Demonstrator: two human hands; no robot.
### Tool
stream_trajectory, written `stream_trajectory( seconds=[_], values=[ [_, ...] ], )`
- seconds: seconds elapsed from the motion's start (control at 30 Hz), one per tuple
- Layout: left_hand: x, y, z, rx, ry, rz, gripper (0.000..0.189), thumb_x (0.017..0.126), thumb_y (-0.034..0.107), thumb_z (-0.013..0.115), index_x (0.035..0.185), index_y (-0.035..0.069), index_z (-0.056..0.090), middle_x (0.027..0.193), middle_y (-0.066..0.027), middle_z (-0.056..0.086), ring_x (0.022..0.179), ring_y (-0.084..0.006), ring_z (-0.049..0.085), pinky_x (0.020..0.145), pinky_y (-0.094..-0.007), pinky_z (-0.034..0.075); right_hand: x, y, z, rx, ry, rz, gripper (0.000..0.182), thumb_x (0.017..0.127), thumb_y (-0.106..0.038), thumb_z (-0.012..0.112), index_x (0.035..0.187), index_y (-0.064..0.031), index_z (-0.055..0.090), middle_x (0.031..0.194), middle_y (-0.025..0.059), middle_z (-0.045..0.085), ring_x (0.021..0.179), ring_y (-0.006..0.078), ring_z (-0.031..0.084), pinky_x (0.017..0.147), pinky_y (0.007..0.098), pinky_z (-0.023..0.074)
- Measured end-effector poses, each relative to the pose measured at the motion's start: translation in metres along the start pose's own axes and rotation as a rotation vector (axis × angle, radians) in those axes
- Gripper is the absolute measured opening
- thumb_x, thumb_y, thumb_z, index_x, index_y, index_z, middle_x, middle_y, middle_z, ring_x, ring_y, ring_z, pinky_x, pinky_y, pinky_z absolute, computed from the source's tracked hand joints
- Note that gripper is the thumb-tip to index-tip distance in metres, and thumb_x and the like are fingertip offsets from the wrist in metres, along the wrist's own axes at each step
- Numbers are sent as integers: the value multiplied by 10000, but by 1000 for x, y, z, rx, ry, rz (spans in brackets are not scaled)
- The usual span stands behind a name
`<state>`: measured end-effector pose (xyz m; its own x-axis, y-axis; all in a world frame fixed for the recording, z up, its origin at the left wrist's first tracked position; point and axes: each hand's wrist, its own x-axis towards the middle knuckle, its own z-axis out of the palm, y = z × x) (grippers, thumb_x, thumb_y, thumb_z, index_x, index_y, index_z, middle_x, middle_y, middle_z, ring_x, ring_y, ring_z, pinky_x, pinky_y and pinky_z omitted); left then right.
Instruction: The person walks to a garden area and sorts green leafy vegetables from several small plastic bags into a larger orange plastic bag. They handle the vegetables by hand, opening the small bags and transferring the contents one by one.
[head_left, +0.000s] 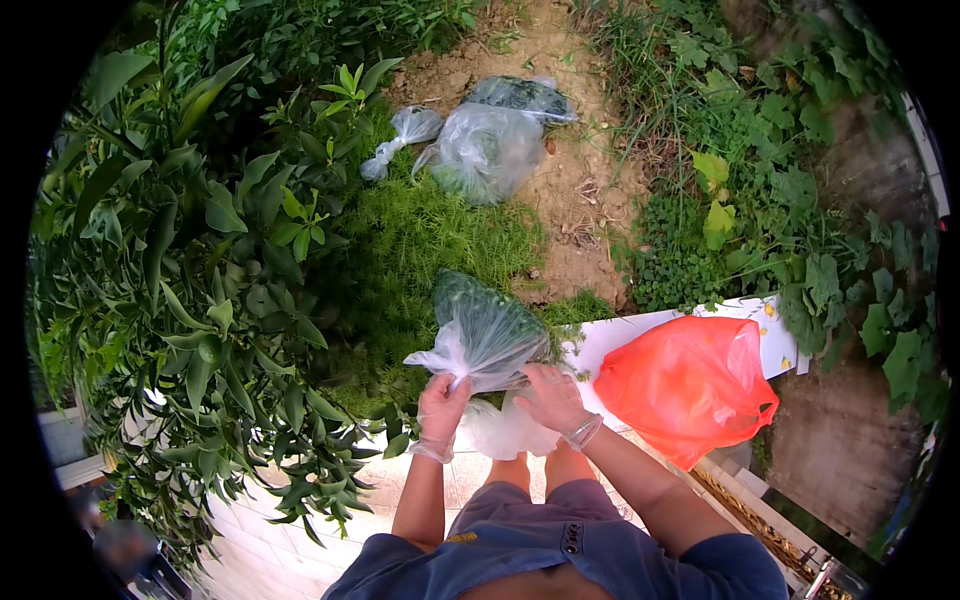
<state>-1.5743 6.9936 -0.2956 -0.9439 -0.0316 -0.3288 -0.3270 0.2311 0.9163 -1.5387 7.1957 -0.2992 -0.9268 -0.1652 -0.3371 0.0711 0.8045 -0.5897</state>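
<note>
A clear plastic bag with dark green contents is in front of me, its mouth gathered into a bunched neck. My left hand, in a thin transparent glove, pinches that neck between thumb and fingers. My right hand, gloved the same way, has its fingers apart by the lower right side of the bag; whether the fingertips touch the plastic, I cannot tell. Below the hands, in front of my legs, another whitish translucent plastic bag is partly covered by the right hand.
To the right, a red plastic bag sits on a white ledge. Beyond, a tied clear bag, a smaller knotted bag and a dark-filled bag lie on soil and low plants. A leafy shrub crowds the left.
</note>
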Motion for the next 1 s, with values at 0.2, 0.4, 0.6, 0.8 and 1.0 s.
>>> stream_trajectory(
  seconds=[0.2, 0.4, 0.6, 0.8, 1.0],
  values=[
    [55, 51, 14, 582, -399, -143, 319, 772, 340, 576, 846, 31, 598, 725, -105, 581, 678, -210, 544, 623, -308, 423, -27, 11, 22, -114, -324, 168, 685, 645, -443, 637, 1183, -93, 397, 1090, 146, 442, 1004, 295, 481, 784, 413, 401],
    [110, 83, 40, 1011, -644, -138, 408, 728, 425, 626, 850, 36, 612, 781, -120, 617, 696, -233, 577, 654, -329, 427, -36, 46, 60, -237, -349, 168, 493, 723, -352, 568, 1153, -142, 448, 998, 136, 525, 875, 281, 563, 707, 415, 430],
    [181, 108, 59, 818, -329, -103, 332, 729, 348, 651, 770, 23, 600, 705, -99, 585, 642, -173, 543, 608, -298, 426, -30, 82, 78, -36, -269, 206, 238, 775, -246, 485, 956, -110, 557, 854, 148, 572, 781, 282, 583, 665, 428, 443],
    [282, 120, 98, 922, 62, 680, 172, 737, 103, 535, 907, 103, 555, 998, -93, 553, 758, -309, 580, 660, -393, 464, -30, 58, -28, 409, 490, 434, 151, 803, -108, 473, 924, -26, 509, 857, 130, 561, 694, 293, 567, 613, 372, 454],
    [350, 132, 120, 1246, -109, 359, 694, 714, -33, 444, 1331, 202, 233, 1418, -67, 140, 897, -341, 565, 761, -391, 458, -6, 78, -57, 367, 729, 458, 174, 794, -78, 527, 956, -18, 504, 825, 115, 545, 655, 251, 551, 570, 338, 445]
  ],
)
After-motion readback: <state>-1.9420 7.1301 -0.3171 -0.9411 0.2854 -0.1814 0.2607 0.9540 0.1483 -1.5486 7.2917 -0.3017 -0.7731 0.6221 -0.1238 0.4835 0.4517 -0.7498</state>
